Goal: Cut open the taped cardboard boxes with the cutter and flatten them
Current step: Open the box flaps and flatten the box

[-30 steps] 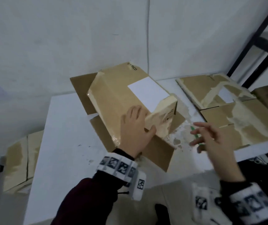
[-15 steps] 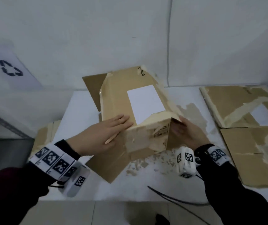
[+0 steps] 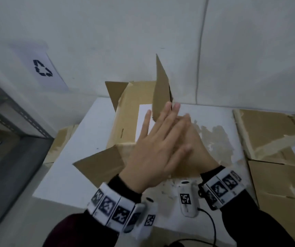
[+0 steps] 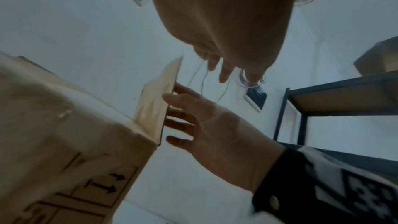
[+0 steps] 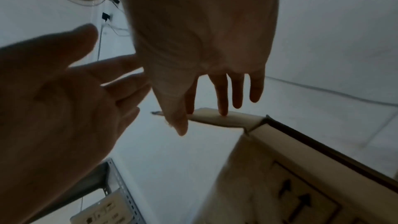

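At the far left of the head view a grey metal rack [image 3: 9, 113] is cut off by the frame edge, and a sheet with a recycling sign [image 3: 42, 68] hangs on the wall above it. Flattened cardboard [image 3: 63, 138] peeks out between the rack and the white table [image 3: 68, 166], mostly hidden by the tabletop.

The cardboard box [image 3: 125, 118] lies on the table against the wall, its flaps loose: one spreads toward the near left, one stands up at the far end. A white label [image 3: 143, 118] on its top is partly covered by the hands.

The left hand [image 3: 154, 148] is spread flat with straight fingers over the box's near end, gripping nothing. It lies across the right hand [image 3: 195, 150], hiding most of it. In the left wrist view the right hand [image 4: 217, 125] shows its fingers [image 4: 178, 123] straight and open, tips touching the upright flap [image 4: 155, 101]. Whether the left palm actually presses the box cannot be told; motion blur smears both hands.

On the right, more flattened boxes [image 3: 271, 139] lie on the table, running off the frame.
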{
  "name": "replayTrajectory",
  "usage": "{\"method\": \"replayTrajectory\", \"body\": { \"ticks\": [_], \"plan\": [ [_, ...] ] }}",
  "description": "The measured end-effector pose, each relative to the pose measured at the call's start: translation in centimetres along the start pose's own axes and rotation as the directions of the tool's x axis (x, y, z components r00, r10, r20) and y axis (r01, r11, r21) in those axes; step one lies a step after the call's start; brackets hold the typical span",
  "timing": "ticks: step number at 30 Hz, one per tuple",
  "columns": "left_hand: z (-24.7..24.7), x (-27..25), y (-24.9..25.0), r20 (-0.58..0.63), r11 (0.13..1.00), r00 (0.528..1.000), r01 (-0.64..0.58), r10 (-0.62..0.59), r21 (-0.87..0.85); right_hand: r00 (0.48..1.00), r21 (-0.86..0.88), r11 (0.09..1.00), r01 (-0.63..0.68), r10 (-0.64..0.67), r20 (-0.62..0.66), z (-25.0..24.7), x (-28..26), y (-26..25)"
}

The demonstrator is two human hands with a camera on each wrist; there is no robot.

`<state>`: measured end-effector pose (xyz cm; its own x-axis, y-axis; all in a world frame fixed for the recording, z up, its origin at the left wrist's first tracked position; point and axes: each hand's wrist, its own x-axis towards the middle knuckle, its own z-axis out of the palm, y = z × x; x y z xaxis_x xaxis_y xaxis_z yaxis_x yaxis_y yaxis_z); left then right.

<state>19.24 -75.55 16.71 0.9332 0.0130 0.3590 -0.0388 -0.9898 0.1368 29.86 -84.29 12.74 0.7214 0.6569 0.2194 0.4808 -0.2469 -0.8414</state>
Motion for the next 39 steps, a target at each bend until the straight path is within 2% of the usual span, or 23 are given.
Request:
{"method": "replayTrajectory", "body": {
  "ticks": [2,4,7,9,12,15,17,19,22,24,27,29,31,34,39],
  "plan": [
    [1.1,0.7,-0.6,0.016,0.984,0.986,0.167,-0.168,0.058,0.993,0.085,0.994,0.063,-0.071,0.089,0.3,0.1,0.6],
    [2.3,0.9,-1.7,0.039,0.955,0.963,0.257,-0.266,0.146,0.992,0.205,0.978,0.028,-0.053,0.116,0.3,0.6,1.9],
    [3.9,0.4,-2.8,0.003,0.937,0.955,0.292,-0.298,0.193,0.976,0.333,0.921,-0.202,0.162,0.142,0.6,1.9,5.1],
    [4.6,-0.3,-2.7,-0.037,0.931,0.949,0.316,-0.314,0.182,0.949,0.309,0.907,-0.286,0.225,0.220,0.9,2.9,7.2],
    [6.0,-1.7,-2.6,-0.058,0.913,0.928,0.373,-0.369,0.163,0.937,0.213,0.943,-0.255,0.187,0.293,0.9,3.0,8.8],
    [7.1,-1.9,-3.2,-0.108,0.912,0.919,0.390,-0.379,0.123,0.968,0.081,0.986,-0.148,0.128,0.217,0.0,2.4,9.3],
    [7.2,-1.7,-3.5,-0.140,0.914,0.919,0.385,-0.368,0.129,0.976,0.135,0.980,-0.143,0.117,0.183,-0.4,2.9,9.6],
    [7.2,-2.1,-3.6,-0.165,0.917,0.920,0.378,-0.356,0.125,0.949,0.176,0.963,-0.203,0.149,0.277,0.1,4.0,9.2],
    [7.3,-3.8,-4.4,-0.201,0.929,0.916,0.365,-0.347,0.060,0.895,0.146,0.956,-0.254,0.175,0.411,1.3,5.2,8.4],
    [7.3,-4.5,-5.7,-0.204,0.912,0.893,0.410,-0.402,-0.001,0.913,0.167,0.956,-0.242,0.165,0.374,1.4,4.3,9.2],
    [7.4,-3.3,-8.0,-0.228,0.868,0.838,0.486,-0.497,-0.104,0.945,0.168,0.952,-0.255,0.209,0.251,0.3,1.4,10.6],
    [7.9,-1.5,-9.2,-0.282,0.894,0.848,0.423,-0.448,-0.148,0.949,0.262,0.918,-0.296,0.253,0.186,-0.3,-1.2,10.4],
    [8.7,0.4,-9.5,-0.290,0.906,0.875,0.303,-0.387,-0.295,0.943,0.301,0.894,-0.331,0.304,0.134,-0.4,-3.6,9.6],
    [10.7,3.2,-9.0,-0.224,0.839,0.921,0.164,-0.319,-0.519,0.932,0.245,0.903,-0.354,0.362,0.015,0.3,-5.2,9.3],
    [15.2,7.8,-8.8,-0.211,0.892,0.968,0.029,-0.138,-0.450,0.917,0.090,0.922,-0.377,0.385,-0.102,1.4,-2.5,10.0]
  ]
}}
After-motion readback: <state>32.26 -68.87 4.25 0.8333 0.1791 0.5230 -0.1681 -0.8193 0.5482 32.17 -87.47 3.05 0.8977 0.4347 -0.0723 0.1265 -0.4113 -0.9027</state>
